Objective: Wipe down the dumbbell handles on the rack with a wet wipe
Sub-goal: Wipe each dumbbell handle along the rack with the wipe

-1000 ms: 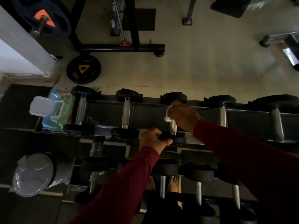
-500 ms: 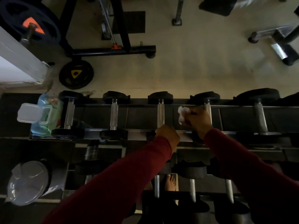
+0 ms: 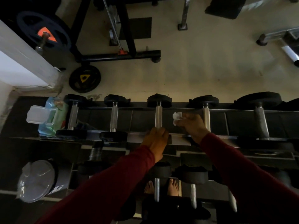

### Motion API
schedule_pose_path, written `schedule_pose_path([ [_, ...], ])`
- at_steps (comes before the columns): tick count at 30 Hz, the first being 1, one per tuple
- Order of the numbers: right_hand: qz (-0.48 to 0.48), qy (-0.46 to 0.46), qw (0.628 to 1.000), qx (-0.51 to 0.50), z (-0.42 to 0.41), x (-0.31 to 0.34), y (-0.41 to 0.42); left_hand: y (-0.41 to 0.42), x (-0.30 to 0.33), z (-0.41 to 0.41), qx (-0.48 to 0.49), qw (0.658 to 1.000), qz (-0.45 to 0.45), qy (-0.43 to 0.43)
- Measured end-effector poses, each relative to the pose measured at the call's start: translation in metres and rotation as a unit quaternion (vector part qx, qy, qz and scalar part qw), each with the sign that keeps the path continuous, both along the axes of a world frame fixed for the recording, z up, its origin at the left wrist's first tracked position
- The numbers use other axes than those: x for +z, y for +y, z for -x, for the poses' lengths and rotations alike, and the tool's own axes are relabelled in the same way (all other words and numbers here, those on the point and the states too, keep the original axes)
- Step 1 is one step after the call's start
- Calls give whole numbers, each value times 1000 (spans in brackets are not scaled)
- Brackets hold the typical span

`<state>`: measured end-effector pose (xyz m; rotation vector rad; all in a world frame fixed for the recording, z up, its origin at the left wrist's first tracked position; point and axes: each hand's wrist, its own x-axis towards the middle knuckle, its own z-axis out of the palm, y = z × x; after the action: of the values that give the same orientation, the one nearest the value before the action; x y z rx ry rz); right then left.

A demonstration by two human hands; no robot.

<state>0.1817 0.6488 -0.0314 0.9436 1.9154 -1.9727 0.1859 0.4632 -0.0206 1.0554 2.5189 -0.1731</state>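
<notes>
Five dumbbells lie side by side across the rack's top tier, more on the tiers below. A wipes pack sits at the row's left end. A weight plate lies on the floor behind.

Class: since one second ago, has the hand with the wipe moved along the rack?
Yes. The right hand left the third dumbbell's handle, rightward toward the fourth handle.

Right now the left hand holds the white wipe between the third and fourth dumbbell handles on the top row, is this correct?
Not quite: the head view shows the right hand holding the white wipe there. The left hand grips the near end of the third dumbbell.
</notes>
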Motion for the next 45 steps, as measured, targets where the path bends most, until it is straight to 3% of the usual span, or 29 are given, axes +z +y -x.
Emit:
schedule_pose_path([
  [5,-79,-5,997,1,15,-9,-14,-15,-17,-10,114,988,-96,-25],
  [8,-211,-3,976,62,26,-10,-22,-10,-20,-10,184,966,-168,-70],
  [10,-269,12,961,68,33,-9,-28,-8,-20,-11,239,943,-212,-98],
  [14,-311,48,949,34,46,-20,-41,-21,-24,-15,372,864,-318,-121],
  [18,-317,66,943,78,53,-27,-51,-36,-20,-15,437,830,-329,-113],
  [28,-337,3,911,236,2,-36,-53,-35,-12,-6,483,817,-281,-144],
  [34,-371,89,919,104,31,-21,-58,-34,-17,-10,490,804,-303,-147],
  [36,-391,89,910,106,44,-15,-58,-34,-19,-11,489,802,-308,-150],
  [38,-411,111,892,149,44,-13,-58,-34,-20,-13,497,790,-321,-160],
  [41,-364,142,883,262,21,-19,-58,-35,-19,-15,503,777,-337,-173],
  [45,-394,160,805,414,1,-21,-58,-39,-18,-17,525,743,-364,-199],
])
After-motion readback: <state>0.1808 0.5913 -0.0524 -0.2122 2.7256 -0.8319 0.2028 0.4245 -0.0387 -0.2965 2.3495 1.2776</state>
